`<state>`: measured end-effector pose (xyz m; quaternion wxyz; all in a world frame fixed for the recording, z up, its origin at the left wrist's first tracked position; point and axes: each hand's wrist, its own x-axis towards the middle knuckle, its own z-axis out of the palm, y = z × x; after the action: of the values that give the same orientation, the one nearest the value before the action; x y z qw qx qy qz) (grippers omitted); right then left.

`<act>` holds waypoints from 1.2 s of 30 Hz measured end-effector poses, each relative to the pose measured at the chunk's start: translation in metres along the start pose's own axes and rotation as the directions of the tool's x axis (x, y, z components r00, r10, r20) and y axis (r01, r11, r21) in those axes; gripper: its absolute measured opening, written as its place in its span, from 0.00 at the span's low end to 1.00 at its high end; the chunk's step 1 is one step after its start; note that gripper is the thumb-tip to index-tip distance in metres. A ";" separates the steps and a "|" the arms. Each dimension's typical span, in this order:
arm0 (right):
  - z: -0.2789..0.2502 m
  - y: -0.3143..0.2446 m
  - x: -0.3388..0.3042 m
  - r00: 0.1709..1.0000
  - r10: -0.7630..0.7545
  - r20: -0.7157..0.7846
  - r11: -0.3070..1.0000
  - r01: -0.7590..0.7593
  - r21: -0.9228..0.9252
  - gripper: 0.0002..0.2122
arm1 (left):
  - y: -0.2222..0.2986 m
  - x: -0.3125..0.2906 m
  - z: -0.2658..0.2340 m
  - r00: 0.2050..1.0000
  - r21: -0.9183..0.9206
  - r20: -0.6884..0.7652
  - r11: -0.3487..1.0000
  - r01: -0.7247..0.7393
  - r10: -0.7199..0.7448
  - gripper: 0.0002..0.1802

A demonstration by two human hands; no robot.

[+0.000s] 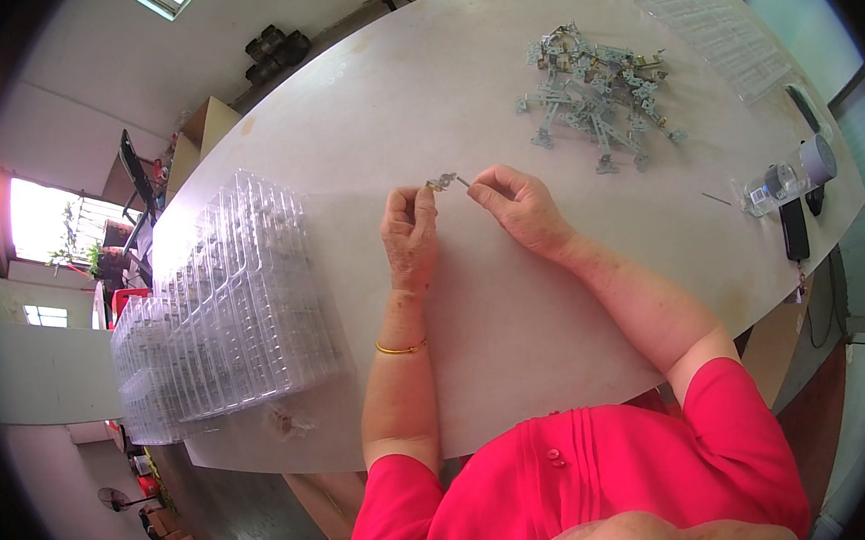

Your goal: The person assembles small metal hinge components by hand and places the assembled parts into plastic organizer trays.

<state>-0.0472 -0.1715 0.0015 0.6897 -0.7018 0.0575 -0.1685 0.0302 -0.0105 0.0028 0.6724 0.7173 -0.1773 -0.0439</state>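
Above the middle of the table, my left hand is closed, pinching a small silvery metal part between thumb and fingers. My right hand comes from the other side, its fingertips closed on a thin dark pin whose end meets the metal part. Whether the pin is inside the part or only touches it is too small to tell. Farther off to the right lies a tangled heap of grey metal brackets, some with brass-coloured bits.
Tall stacks of clear plastic trays stand on the left of the table. More clear trays lie at the far right. A clear bottle with a grey cap, a black oblong object and a thin rod rest near the right edge.
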 end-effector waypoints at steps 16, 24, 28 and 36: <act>-0.006 -0.006 0.001 0.974 0.183 0.131 0.963 -0.205 0.176 0.09 | 0.007 -0.006 0.008 0.912 0.370 0.104 0.835 -0.407 0.398 0.04; -0.012 -0.004 0.006 0.962 0.204 0.182 0.919 -0.252 0.303 0.12 | 0.007 -0.008 0.008 0.930 0.378 0.132 0.850 -0.368 0.344 0.04; -0.015 -0.006 0.009 0.934 0.272 0.232 0.862 -0.343 0.372 0.10 | 0.006 -0.007 0.009 0.907 0.337 0.170 0.842 -0.422 0.386 0.04; -0.015 -0.003 0.009 0.941 0.228 0.248 0.900 -0.301 0.316 0.08 | 0.011 -0.009 0.013 0.870 0.363 0.241 0.791 -0.492 0.431 0.07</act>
<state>-0.0438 -0.1886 0.0053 0.8220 -0.5672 0.0507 -0.0071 0.0155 -0.0207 0.0103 0.4806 0.7724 -0.4009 0.1083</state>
